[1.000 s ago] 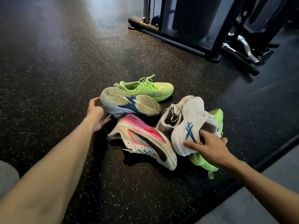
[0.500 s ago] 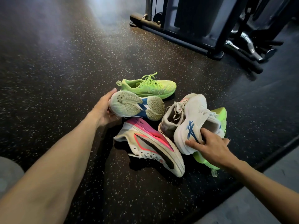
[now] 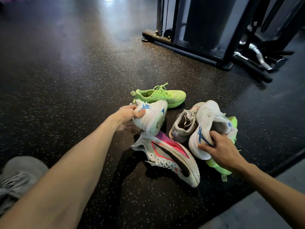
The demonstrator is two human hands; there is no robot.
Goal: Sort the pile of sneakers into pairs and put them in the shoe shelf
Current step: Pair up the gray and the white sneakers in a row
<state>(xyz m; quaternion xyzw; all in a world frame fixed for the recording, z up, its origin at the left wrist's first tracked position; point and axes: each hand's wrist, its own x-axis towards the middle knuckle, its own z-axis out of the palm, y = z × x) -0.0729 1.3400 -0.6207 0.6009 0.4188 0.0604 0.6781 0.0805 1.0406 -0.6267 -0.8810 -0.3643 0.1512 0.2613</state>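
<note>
White w/ blue logo: left hand (image 3: 127,115) grips one sneaker (image 3: 151,118) by its heel, lifted off the floor (image 3: 66,83); right hand (image 3: 220,148) grips its twin (image 3: 208,128) on the pile. They're well apart (toes pointing opposite ways, I'd say). Shelf not in view.

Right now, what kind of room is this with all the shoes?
Most likely a gym. The floor is dark speckled rubber, a big black exercise machine stands at the back, and a metal bar lies beside it.

Both arms outstretched, hands apart, left hand (image 3: 127,117) and right hand (image 3: 222,150) each with fingers curled, gripping.
</note>
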